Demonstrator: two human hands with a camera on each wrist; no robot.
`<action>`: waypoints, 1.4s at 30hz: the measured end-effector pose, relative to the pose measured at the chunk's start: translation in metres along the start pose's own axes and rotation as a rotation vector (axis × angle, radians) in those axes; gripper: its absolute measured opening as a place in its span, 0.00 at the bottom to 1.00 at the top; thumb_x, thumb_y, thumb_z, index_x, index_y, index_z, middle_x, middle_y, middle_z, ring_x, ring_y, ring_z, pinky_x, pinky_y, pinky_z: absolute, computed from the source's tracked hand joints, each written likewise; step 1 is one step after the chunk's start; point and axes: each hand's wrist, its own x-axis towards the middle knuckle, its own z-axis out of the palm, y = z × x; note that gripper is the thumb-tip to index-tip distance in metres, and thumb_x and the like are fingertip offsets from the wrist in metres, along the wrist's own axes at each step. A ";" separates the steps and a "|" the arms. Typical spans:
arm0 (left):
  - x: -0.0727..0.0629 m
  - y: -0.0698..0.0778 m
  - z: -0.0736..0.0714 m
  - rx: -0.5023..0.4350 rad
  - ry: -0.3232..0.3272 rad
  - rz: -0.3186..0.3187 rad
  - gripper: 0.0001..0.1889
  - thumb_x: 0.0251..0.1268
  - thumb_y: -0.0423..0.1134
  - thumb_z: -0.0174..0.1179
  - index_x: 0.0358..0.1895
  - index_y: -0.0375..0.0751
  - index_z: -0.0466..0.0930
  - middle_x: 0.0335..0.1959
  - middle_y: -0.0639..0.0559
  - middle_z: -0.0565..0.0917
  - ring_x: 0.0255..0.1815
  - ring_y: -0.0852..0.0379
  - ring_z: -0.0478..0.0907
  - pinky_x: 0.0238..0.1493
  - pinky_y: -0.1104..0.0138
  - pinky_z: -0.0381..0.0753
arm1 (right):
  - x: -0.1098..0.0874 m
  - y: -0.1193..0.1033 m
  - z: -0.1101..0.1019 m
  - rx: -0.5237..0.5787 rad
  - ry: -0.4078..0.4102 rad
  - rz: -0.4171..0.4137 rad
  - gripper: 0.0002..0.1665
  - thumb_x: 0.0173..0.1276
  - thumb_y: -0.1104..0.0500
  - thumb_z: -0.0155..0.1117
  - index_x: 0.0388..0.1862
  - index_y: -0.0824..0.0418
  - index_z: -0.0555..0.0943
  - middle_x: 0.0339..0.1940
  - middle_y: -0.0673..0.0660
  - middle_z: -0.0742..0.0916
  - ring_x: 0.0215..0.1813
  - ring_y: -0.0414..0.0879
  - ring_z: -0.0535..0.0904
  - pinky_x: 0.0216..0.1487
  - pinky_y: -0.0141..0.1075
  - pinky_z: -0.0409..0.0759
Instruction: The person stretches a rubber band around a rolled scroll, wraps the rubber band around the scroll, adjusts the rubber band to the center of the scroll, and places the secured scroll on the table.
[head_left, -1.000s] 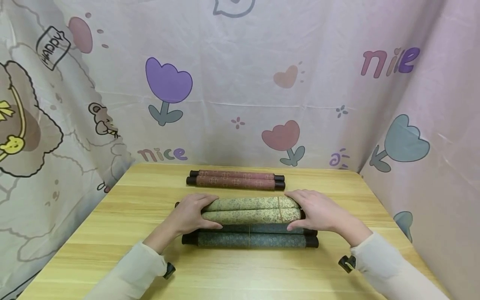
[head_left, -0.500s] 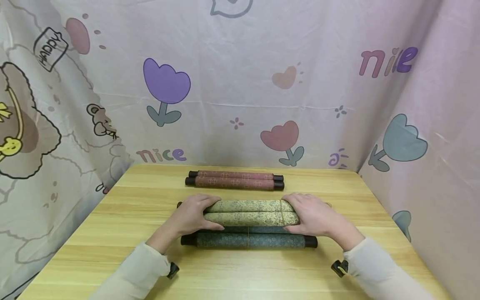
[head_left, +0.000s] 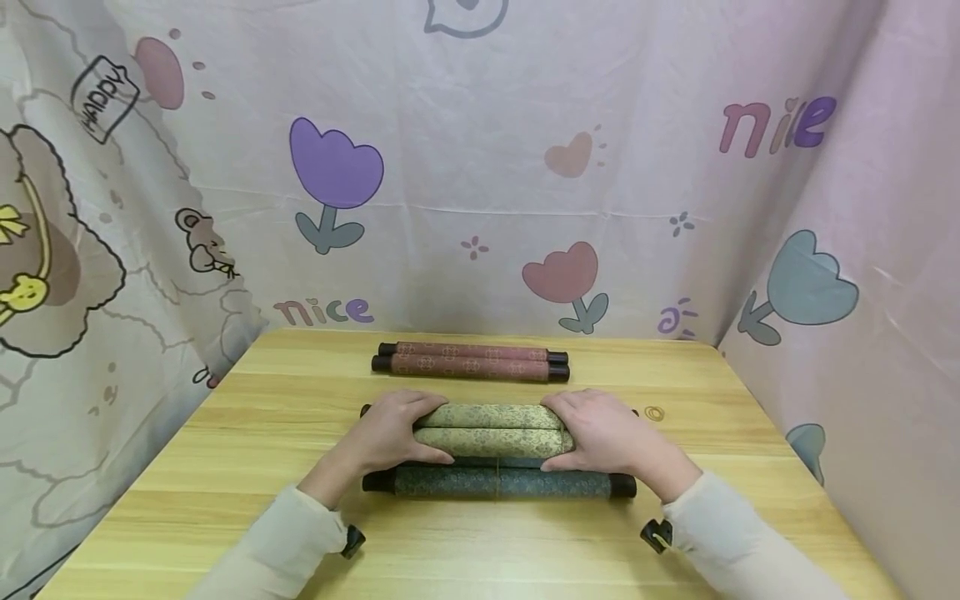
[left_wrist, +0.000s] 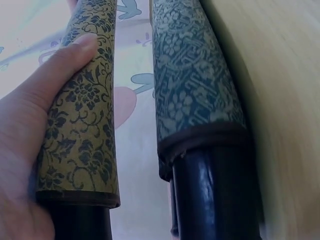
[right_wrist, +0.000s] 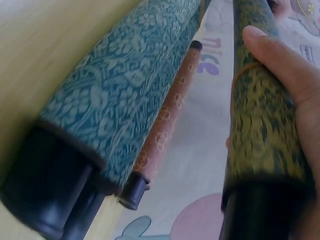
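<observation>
Both hands hold a pair of yellow-green patterned scrolls [head_left: 487, 417] that lie side by side. My left hand [head_left: 393, 429] grips their left part, its thumb along the near scroll in the left wrist view. My right hand [head_left: 603, 429] grips the right part, thumb on the near scroll beside a thin rubber band [right_wrist: 243, 74] looped round it. Black end knobs [left_wrist: 82, 222] stick out past the cloth. Just in front, partly covered by the yellow pair, lies a pair of blue scrolls [head_left: 540, 482] with a band round the middle.
Two red patterned scrolls [head_left: 468, 367] lie together toward the back of the wooden table [head_left: 487, 550]. A loose rubber band [head_left: 655, 413] is on the table right of my right hand. Printed cloth [head_left: 450, 167] hangs behind and at the sides.
My right hand has shifted left along the yellow-green scrolls, and my left hand slightly right. The scrolls have come a little nearer. The loose rubber band has come into view.
</observation>
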 end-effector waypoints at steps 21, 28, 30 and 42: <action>-0.007 -0.005 -0.008 0.020 -0.013 -0.031 0.45 0.42 0.68 0.71 0.62 0.42 0.78 0.56 0.46 0.82 0.57 0.45 0.78 0.57 0.50 0.77 | -0.017 0.015 -0.011 0.068 -0.022 0.075 0.57 0.50 0.27 0.69 0.68 0.65 0.70 0.60 0.61 0.80 0.60 0.58 0.77 0.61 0.54 0.73; -0.006 -0.004 -0.008 0.021 -0.011 0.005 0.45 0.43 0.70 0.69 0.61 0.41 0.79 0.54 0.45 0.83 0.54 0.46 0.80 0.55 0.50 0.78 | -0.018 0.012 -0.004 0.041 -0.027 0.052 0.54 0.56 0.27 0.65 0.67 0.64 0.70 0.60 0.60 0.80 0.59 0.57 0.78 0.60 0.54 0.75; -0.006 -0.003 -0.007 0.020 -0.006 0.020 0.45 0.43 0.69 0.69 0.61 0.40 0.79 0.53 0.46 0.83 0.54 0.46 0.80 0.55 0.50 0.78 | -0.016 0.010 -0.001 0.034 -0.034 0.039 0.53 0.58 0.27 0.63 0.67 0.65 0.70 0.59 0.60 0.81 0.58 0.56 0.78 0.59 0.53 0.75; -0.002 -0.001 -0.005 0.032 -0.022 0.024 0.44 0.42 0.67 0.72 0.61 0.40 0.79 0.54 0.46 0.83 0.54 0.47 0.80 0.56 0.50 0.78 | -0.003 -0.002 0.006 0.039 -0.035 0.020 0.54 0.58 0.26 0.61 0.66 0.67 0.70 0.58 0.62 0.81 0.57 0.57 0.79 0.60 0.52 0.75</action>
